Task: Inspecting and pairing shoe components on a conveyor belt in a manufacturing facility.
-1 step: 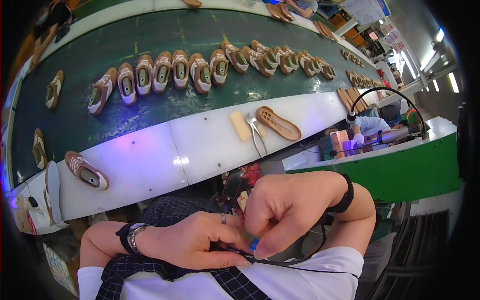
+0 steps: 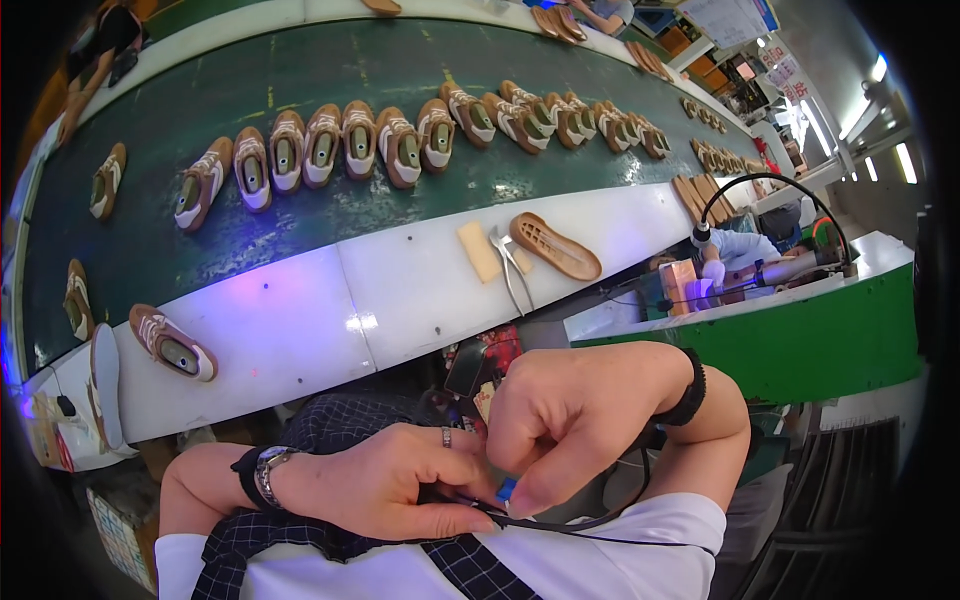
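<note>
My left hand (image 2: pixel 395 485) and my right hand (image 2: pixel 585 430) meet close in front of my body. Between the thumb and curled fingers of my right hand is a small blue piece (image 2: pixel 507 490), mostly covered; it resembles a plug. A thin black cable (image 2: pixel 600 522) starts at the fingertips of my left hand, whose thumb and fingers pinch it, and trails right across my white shirt. A dark checked cloth (image 2: pixel 350 425) lies under my left forearm.
Ahead runs a green conveyor belt (image 2: pixel 330 225) with rows of brown-and-white shoes (image 2: pixel 322 145). Its white ledge (image 2: pixel 300 300) holds a shoe (image 2: pixel 172 343), pliers (image 2: pixel 511 268), a yellow block (image 2: pixel 479 251) and a brown sole (image 2: pixel 556 247). At right, a person works beyond a green-sided bench (image 2: pixel 800 345).
</note>
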The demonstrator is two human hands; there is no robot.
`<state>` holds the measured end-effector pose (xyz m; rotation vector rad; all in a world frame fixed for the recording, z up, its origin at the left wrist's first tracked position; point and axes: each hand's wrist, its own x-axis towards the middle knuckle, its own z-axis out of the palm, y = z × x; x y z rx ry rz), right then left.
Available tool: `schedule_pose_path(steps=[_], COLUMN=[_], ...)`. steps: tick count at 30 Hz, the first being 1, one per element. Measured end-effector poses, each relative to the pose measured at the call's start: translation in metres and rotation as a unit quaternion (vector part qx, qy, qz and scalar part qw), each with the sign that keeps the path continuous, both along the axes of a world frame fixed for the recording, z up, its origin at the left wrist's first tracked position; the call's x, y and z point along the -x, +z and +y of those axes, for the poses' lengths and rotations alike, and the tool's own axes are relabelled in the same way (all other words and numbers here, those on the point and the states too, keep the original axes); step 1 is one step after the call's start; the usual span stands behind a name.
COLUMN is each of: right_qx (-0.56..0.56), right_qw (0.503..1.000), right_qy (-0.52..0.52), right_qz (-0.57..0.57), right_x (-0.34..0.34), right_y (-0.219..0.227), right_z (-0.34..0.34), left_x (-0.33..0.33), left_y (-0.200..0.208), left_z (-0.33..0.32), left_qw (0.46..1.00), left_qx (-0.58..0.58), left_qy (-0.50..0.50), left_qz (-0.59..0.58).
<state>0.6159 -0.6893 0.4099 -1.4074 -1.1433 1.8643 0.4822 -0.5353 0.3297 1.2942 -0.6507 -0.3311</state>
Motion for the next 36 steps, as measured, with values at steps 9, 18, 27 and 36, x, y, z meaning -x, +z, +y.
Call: schedule_pose_path(steps=[9, 18, 27, 36], right_qx=[-0.087, -0.097, -0.162, -0.117], right_qw=[0.995, 0.993, 0.979, 0.991], right_qy=[-0.037, -0.009, -0.005, 0.023], right_qz=[0.032, -0.065, -0.120, -0.066], right_x=[0.005, 0.008, 0.007, 0.004], right_y=[-0.004, 0.003, 0.004, -0.004], right_z=[-0.014, -0.017, -0.022, -0.017], left_x=[0.000, -0.001, -0.002, -0.002], left_y=[0.001, -0.003, -0.010, -0.015], left_z=[-0.010, -0.019, -0.023, -0.026], left_qw=[0.993, 0.964, 0.924, 0.917], left_qx=[-0.017, -0.055, -0.068, -0.043], left_qy=[0.098, 0.183, 0.211, 0.215], left_qz=[-0.062, -0.186, -0.310, -0.334])
